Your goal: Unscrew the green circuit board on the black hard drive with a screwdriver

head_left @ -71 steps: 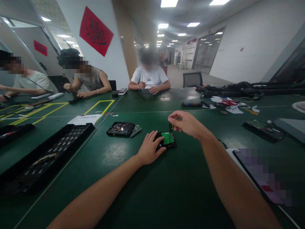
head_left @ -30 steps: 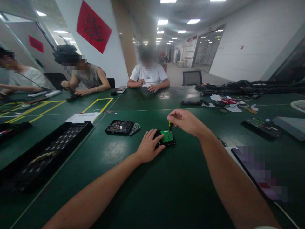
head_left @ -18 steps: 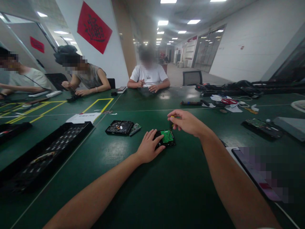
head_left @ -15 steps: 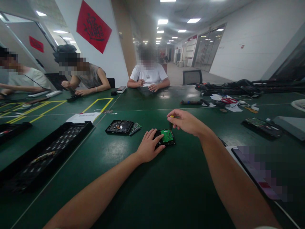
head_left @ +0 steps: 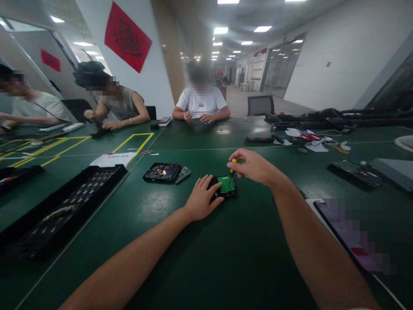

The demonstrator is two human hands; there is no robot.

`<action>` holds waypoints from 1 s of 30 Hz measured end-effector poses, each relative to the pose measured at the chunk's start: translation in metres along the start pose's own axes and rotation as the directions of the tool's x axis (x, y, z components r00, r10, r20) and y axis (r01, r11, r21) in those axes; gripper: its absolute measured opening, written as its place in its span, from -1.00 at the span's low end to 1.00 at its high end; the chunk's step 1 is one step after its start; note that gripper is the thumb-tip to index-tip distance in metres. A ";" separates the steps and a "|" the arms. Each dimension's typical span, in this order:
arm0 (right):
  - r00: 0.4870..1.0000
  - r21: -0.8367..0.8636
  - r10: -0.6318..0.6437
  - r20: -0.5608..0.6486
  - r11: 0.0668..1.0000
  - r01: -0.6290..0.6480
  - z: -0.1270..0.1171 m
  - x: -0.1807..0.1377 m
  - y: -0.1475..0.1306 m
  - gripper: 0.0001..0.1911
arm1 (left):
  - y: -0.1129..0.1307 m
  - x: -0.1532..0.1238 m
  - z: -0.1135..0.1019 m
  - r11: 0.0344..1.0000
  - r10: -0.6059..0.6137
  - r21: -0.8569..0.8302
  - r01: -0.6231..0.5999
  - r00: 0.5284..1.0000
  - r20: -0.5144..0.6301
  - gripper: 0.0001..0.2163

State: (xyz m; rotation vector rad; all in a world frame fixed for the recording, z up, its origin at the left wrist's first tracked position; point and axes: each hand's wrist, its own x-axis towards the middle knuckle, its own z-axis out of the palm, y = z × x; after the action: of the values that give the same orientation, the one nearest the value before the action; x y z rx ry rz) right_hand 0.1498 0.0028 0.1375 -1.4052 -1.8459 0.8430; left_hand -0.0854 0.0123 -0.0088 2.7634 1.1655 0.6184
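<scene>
A small black hard drive (head_left: 229,192) lies on the green table (head_left: 206,241) with its green circuit board (head_left: 226,184) facing up. My left hand (head_left: 201,199) rests on the drive's left side, fingers spread flat and pressing it down. My right hand (head_left: 253,165) hovers just above the drive's far edge, fingers pinched round a small screwdriver (head_left: 232,162) with a yellow top. The screwdriver's tip points down at the board; my fingers hide most of it.
An opened drive with a loose board (head_left: 164,172) lies to the left. A long black tray (head_left: 61,206) runs along the left. A phone-like device (head_left: 355,241) lies near my right forearm. More drives (head_left: 354,172) and tools (head_left: 303,137) sit at the right. Three people sit across the table.
My right hand has shifted slightly and turned the screwdriver, so its yellow top now shows at my fingertips. My left hand has stayed on the drive.
</scene>
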 end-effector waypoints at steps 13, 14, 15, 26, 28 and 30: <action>0.995 0.081 -0.048 0.090 0.996 0.041 0.000 -0.002 -0.004 -0.79 | 0.000 0.000 0.001 1.000 -0.005 0.005 0.005 1.000 -0.003 -0.46; 0.995 0.079 -0.049 0.091 0.996 0.042 0.000 -0.002 -0.003 -0.79 | 0.000 0.000 0.001 1.000 -0.004 0.006 0.004 1.000 -0.001 -0.46; 0.995 0.073 -0.052 0.088 0.996 0.045 0.000 -0.002 -0.003 -0.78 | -0.001 0.000 0.001 1.000 -0.002 0.008 0.002 1.000 -0.001 -0.46; 0.994 0.044 -0.098 0.046 0.994 0.096 0.001 0.000 0.000 -0.76 | 0.001 0.001 0.001 1.000 0.003 0.014 -0.003 1.000 0.001 -0.46; 0.994 0.039 -0.093 0.049 0.995 0.091 0.002 0.000 0.001 -0.75 | 0.001 0.001 0.000 1.000 0.003 0.019 -0.003 1.000 0.008 -0.46; 0.994 0.032 -0.094 0.049 0.995 0.093 0.002 0.000 0.001 -0.74 | 0.002 0.001 0.000 1.000 0.001 0.021 -0.001 1.000 0.012 -0.46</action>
State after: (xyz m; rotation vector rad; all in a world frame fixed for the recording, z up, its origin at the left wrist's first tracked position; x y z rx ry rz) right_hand 0.1489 0.0030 0.1356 -1.2800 -1.9141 0.8620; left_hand -0.0837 0.0116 -0.0078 2.7811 1.1749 0.5927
